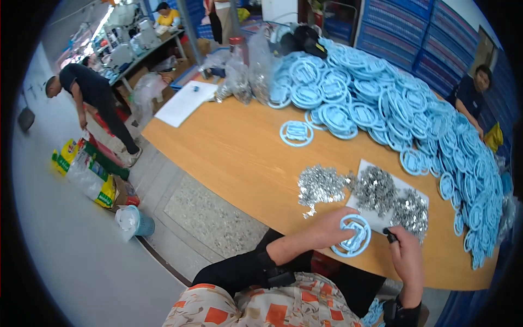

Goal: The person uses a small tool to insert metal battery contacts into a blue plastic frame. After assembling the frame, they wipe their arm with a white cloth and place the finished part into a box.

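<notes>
My left hand (pixel 327 226) grips a round light-blue plastic part (pixel 353 235) at the near edge of the wooden table (pixel 229 152). My right hand (pixel 407 256) is closed around a small black tool (pixel 390 236), its tip just right of the blue part. Just beyond my hands lie heaps of small shiny metal pieces (pixel 321 185), some of them on a white sheet (pixel 381 218).
A big pile of blue round parts (pixel 403 103) covers the table's far and right side; one lone part (pixel 297 133) lies apart. Clear bags (pixel 239 76) and white paper (pixel 185 101) sit at the far left end. A person (pixel 92 92) bends over on the floor at left; another sits at right (pixel 474 90).
</notes>
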`<action>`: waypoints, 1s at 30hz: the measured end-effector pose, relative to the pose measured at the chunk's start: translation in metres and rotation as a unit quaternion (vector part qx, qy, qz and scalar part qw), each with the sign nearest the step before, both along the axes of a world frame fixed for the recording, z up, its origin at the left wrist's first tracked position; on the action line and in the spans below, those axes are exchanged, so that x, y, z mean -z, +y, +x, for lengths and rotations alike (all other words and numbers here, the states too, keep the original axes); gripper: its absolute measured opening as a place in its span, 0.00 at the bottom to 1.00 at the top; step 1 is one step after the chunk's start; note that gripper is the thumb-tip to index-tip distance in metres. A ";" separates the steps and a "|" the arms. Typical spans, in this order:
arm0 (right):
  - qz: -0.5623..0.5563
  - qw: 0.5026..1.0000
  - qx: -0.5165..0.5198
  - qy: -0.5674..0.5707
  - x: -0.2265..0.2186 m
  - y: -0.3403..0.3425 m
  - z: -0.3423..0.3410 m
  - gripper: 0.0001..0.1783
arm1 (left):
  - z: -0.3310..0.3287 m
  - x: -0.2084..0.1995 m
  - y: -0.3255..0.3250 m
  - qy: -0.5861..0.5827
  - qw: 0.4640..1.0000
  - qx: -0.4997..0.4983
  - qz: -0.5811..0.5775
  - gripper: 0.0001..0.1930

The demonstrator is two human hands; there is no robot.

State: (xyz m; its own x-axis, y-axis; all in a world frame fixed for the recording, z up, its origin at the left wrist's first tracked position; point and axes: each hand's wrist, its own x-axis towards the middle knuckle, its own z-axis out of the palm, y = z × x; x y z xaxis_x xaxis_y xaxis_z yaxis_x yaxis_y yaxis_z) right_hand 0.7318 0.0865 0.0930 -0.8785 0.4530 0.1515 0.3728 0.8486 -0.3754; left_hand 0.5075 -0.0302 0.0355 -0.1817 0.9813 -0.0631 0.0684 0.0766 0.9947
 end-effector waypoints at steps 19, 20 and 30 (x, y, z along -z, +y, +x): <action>-0.500 0.816 0.140 0.254 0.015 -0.014 -0.021 0.15 | 0.010 -0.031 -0.023 0.135 0.986 -0.032 0.092 0.25; -0.494 0.821 0.150 0.244 0.011 -0.016 -0.032 0.15 | 0.004 -0.022 -0.022 0.029 0.999 -0.018 0.029 0.24; -0.537 0.800 0.146 0.226 0.003 -0.017 -0.034 0.13 | 0.007 -0.023 -0.012 -0.036 0.999 -0.009 -0.022 0.22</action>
